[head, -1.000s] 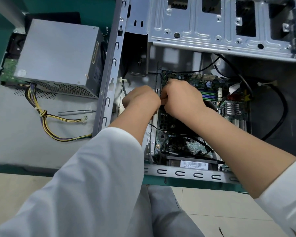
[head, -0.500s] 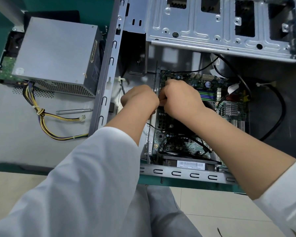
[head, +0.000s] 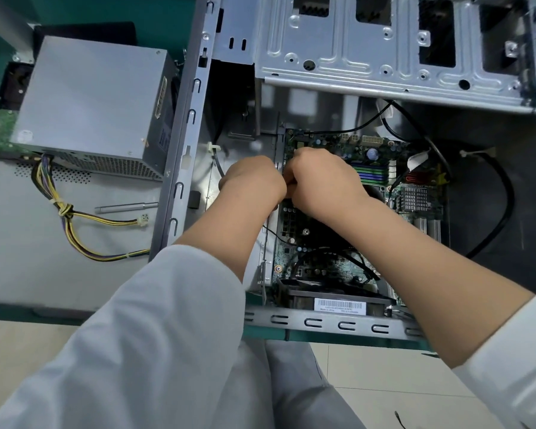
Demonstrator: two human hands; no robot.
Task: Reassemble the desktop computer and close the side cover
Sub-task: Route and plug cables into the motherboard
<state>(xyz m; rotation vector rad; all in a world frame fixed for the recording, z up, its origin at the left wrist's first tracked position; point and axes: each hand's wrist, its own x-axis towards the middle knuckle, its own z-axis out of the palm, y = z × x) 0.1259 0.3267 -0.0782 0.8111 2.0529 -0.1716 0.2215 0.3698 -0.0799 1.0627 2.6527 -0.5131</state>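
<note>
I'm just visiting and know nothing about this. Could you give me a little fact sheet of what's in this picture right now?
Case: open, side cover off
Motherboard: inside the case
Left hand: fingers curled, at the board's left edge
Right hand: fingers curled, touching the left hand; what they hold is hidden
Power supply: outside the case, to its left
Its cables: loose, unplugged
Drive cage: far end of the case

Head view, down, close over case (head: 180, 168)
</note>
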